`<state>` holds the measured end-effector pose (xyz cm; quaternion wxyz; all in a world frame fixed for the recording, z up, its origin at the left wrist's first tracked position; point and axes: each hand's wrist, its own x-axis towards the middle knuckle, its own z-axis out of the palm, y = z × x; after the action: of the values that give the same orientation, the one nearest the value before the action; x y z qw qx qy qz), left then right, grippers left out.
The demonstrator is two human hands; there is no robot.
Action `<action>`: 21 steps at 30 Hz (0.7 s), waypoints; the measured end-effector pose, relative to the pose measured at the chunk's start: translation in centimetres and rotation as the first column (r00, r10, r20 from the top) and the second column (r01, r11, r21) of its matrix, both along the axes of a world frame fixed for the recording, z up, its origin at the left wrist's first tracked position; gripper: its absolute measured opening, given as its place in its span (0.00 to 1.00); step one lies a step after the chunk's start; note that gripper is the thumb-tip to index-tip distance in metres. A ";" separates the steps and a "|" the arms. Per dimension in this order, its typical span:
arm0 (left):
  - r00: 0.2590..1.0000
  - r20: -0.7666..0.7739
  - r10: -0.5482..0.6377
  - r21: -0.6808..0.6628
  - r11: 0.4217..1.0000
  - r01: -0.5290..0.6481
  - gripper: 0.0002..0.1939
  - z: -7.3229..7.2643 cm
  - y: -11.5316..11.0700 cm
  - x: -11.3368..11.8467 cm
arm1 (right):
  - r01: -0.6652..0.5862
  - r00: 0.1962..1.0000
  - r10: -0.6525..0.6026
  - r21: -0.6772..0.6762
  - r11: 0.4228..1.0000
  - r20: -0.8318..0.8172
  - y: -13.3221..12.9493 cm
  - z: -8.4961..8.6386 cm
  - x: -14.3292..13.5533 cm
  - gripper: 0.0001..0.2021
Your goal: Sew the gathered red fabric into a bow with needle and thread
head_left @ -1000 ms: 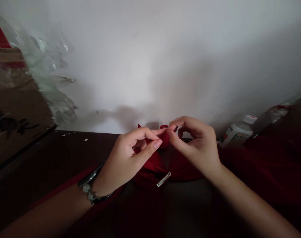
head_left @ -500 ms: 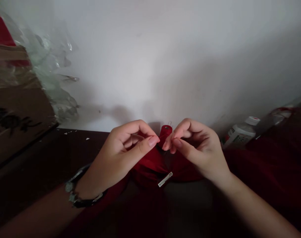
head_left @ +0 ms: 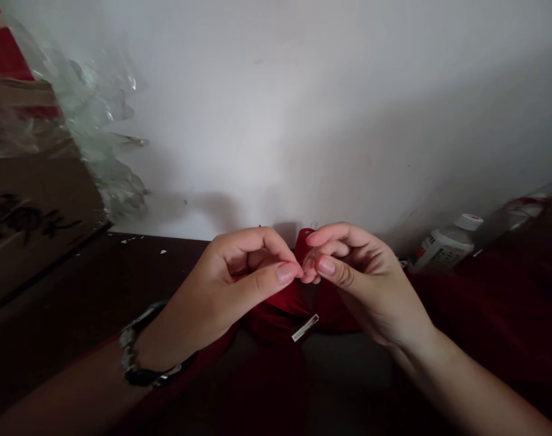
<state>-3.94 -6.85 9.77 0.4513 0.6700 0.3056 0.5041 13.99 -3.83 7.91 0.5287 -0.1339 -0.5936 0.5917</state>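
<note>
My left hand (head_left: 239,287) is closed in a pinch, thumb tip against index finger. What it holds, if anything, is too small to make out. Just to its right, my right hand (head_left: 375,275) curls with its thumb near the middle finger and the index finger raised; anything between them is also too fine to name. The fingertips of both hands nearly meet. Behind them stands a red spool (head_left: 302,243), partly covered by the right fingers. Red cloth (head_left: 280,306) lies below the hands, with a small, slim metallic clip-like piece (head_left: 305,327) on it.
A cardboard box (head_left: 39,181) with dark writing stands at the left, crumpled clear plastic (head_left: 116,175) beside it. White scraps (head_left: 163,251) lie on the dark table (head_left: 143,266). At the right is a white-capped bottle (head_left: 443,247). A pale wall (head_left: 257,121) rises behind.
My left hand has moved slightly right and down, bringing its fingertips closer to the right hand. The right index finger has lifted away from the thumb and extends over the spool.
</note>
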 end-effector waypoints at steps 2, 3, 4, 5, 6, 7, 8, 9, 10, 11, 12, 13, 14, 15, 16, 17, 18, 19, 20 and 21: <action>0.999 0.026 -0.032 -0.020 0.999 0.033 0.05 0.1 -0.1 0.0 | -0.011 1.000 0.011 -0.019 1.000 -0.020 -0.2 0.1 -0.1 0.09; 0.998 0.037 -0.046 -0.031 0.998 0.047 0.05 0.1 -0.2 0.0 | -0.019 0.999 0.018 -0.029 0.999 -0.029 -0.4 0.1 -0.1 0.09; 0.997 0.048 -0.053 -0.047 0.997 0.055 0.05 0.1 -0.3 0.0 | -0.028 0.999 0.027 -0.036 0.999 -0.035 -0.5 0.1 -0.2 0.09; 0.997 0.053 -0.056 -0.063 0.996 0.059 0.05 0.1 -0.3 0.0 | -0.034 0.999 0.033 -0.043 0.999 -0.038 -0.6 0.2 -0.2 0.08; 0.997 0.052 -0.054 -0.082 0.995 0.058 0.05 0.1 -0.4 0.1 | -0.039 0.998 0.037 -0.045 0.998 -0.041 -0.7 0.2 -0.2 0.08; 0.998 0.045 -0.052 -0.100 0.993 0.056 0.05 0.1 -0.5 0.1 | -0.041 0.998 0.039 -0.050 0.998 -0.041 -0.8 0.2 -0.2 0.08; 0.998 0.040 -0.052 -0.115 0.992 0.057 0.05 0.1 -0.6 0.1 | -0.043 0.998 0.041 -0.052 0.998 -0.039 -0.9 0.2 -0.2 0.08; 0.997 0.041 -0.061 -0.125 0.990 0.066 0.06 0.1 -0.7 0.1 | -0.048 0.998 0.046 -0.057 0.997 -0.034 -1.0 0.2 -0.3 0.07; 0.996 0.051 -0.076 -0.127 0.989 0.082 0.06 0.1 -0.8 0.1 | -0.053 0.998 0.051 -0.060 0.997 -0.033 -1.0 0.2 -0.3 0.07; 0.994 0.067 -0.092 -0.127 0.987 0.100 0.06 0.1 -0.8 0.1 | -0.061 0.998 0.059 -0.063 0.996 -0.033 -1.1 0.2 -0.3 0.07; 0.990 0.088 -0.109 -0.127 0.985 0.119 0.05 0.1 -0.9 0.2 | -0.067 0.997 0.064 -0.066 0.996 -0.034 -1.1 0.2 -0.4 0.06; 0.986 0.108 -0.126 -0.128 0.982 0.139 0.05 0.1 -0.9 0.2 | -0.071 0.997 0.068 -0.067 0.995 -0.039 -1.1 0.2 -0.4 0.06; 0.982 0.125 -0.141 -0.132 0.979 0.158 0.05 0.1 -0.9 0.2 | -0.074 0.997 0.071 -0.069 0.995 -0.043 -1.1 0.1 -0.4 0.06; 0.977 0.140 -0.159 -0.137 0.974 0.178 0.06 0.2 -0.9 0.2 | -0.076 0.996 0.073 -0.069 0.995 -0.046 -1.1 0.1 -0.4 0.06; 0.972 0.153 -0.178 -0.140 0.970 0.200 0.06 0.2 -0.9 0.2 | -0.078 0.996 0.074 -0.070 0.994 -0.051 -1.1 0.0 -0.4 0.06; 0.967 0.165 -0.195 -0.145 0.965 0.219 0.06 0.2 -0.9 0.2 | -0.080 0.996 0.076 -0.073 0.994 -0.051 -1.1 -0.1 -0.4 0.06; 0.962 0.174 -0.209 -0.149 0.960 0.236 0.07 0.2 -0.9 0.3 | -0.080 0.996 0.077 -0.076 0.994 -0.052 -1.1 -0.2 -0.5 0.06; 0.958 0.182 -0.219 -0.152 0.957 0.248 0.07 0.2 -0.8 0.3 | -0.082 0.996 0.078 -0.078 0.994 -0.051 -1.1 -0.3 -0.5 0.06; 0.956 0.190 -0.223 -0.155 0.955 0.254 0.07 0.2 -0.8 0.3 | -0.084 0.996 0.080 -0.079 0.993 -0.048 -1.1 -0.4 -0.5 0.06; 0.954 0.197 -0.225 -0.157 0.953 0.257 0.07 0.2 -0.8 0.3 | -0.084 0.996 0.081 -0.078 0.993 -0.045 -1.1 -0.4 -0.5 0.06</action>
<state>-3.62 -7.61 9.95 0.5940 0.6111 0.2244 0.4726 13.46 -4.89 7.46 0.5102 -0.1181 -0.5634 0.6390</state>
